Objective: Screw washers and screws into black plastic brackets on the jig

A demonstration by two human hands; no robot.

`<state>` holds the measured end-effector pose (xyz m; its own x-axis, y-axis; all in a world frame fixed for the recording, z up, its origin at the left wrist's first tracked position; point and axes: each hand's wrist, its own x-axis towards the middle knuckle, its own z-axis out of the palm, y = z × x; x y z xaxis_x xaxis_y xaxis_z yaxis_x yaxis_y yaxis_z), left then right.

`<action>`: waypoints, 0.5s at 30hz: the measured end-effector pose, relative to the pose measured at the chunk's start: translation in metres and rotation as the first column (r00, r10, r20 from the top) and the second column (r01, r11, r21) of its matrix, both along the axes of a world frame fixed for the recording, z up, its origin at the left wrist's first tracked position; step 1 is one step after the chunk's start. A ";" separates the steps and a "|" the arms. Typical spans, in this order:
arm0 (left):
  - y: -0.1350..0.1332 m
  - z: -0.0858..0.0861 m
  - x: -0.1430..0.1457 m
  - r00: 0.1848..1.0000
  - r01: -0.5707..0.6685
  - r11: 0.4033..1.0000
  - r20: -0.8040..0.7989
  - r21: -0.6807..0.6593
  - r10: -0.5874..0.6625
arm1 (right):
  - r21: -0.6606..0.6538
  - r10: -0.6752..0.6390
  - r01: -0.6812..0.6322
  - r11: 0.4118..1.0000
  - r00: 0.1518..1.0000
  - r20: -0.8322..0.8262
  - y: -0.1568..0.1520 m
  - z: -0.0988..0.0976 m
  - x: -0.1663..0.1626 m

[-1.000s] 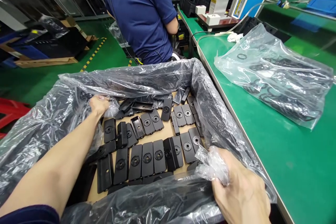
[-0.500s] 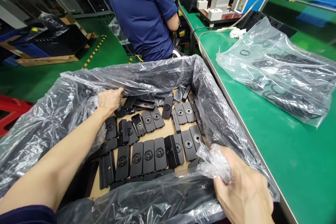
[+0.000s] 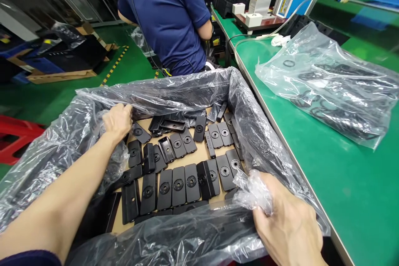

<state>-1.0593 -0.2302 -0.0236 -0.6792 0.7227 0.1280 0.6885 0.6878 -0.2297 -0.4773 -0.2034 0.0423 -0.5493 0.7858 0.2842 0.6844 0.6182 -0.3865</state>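
My right hand [image 3: 288, 216] is closed on a crumpled bunch of the clear plastic liner [image 3: 199, 232] at the near right corner of a lined box. My left hand [image 3: 117, 121] reaches to the far left side of the box, its fingers curled against the liner there; the fingertips are partly hidden. Between my hands lie several black rectangular plates [image 3: 178, 185] with round hubs, in rough rows on a tan cardboard sheet [image 3: 183, 162]. Some plates are turned over or on edge, and a jumbled group lies by the far wall.
A co-worker in a blue shirt [image 3: 168, 20] is just beyond the box. Along the right runs a green-topped table [image 3: 336, 183] bearing a clear bag of black rings [image 3: 330, 87] and a machine [image 3: 262, 4]. Something red [image 3: 18, 139] is at the left.
My left hand has moved left along the far left side, and a black plate near it now shows more fully. My right hand stays almost in place, holding the liner.
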 end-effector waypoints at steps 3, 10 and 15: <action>0.012 -0.002 0.018 0.994 0.096 0.995 0.062 -0.037 -0.094 | -0.006 -0.010 0.010 1.000 1.000 -0.009 0.000 -0.001 0.001; 0.048 -0.032 0.047 0.967 0.118 0.992 0.233 -0.048 -0.103 | 0.016 -0.015 0.015 1.000 1.000 -0.012 0.000 -0.002 0.001; 0.044 -0.041 0.043 0.968 -0.048 0.996 0.241 -0.070 0.064 | 0.012 -0.001 0.001 1.000 1.000 -0.015 0.000 0.000 0.001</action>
<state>-1.0166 -0.1861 -0.0647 -0.7239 0.6839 -0.0907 0.6899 0.7163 -0.1044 -0.4766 -0.2038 0.0424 -0.5445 0.7827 0.3016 0.6791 0.6224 -0.3891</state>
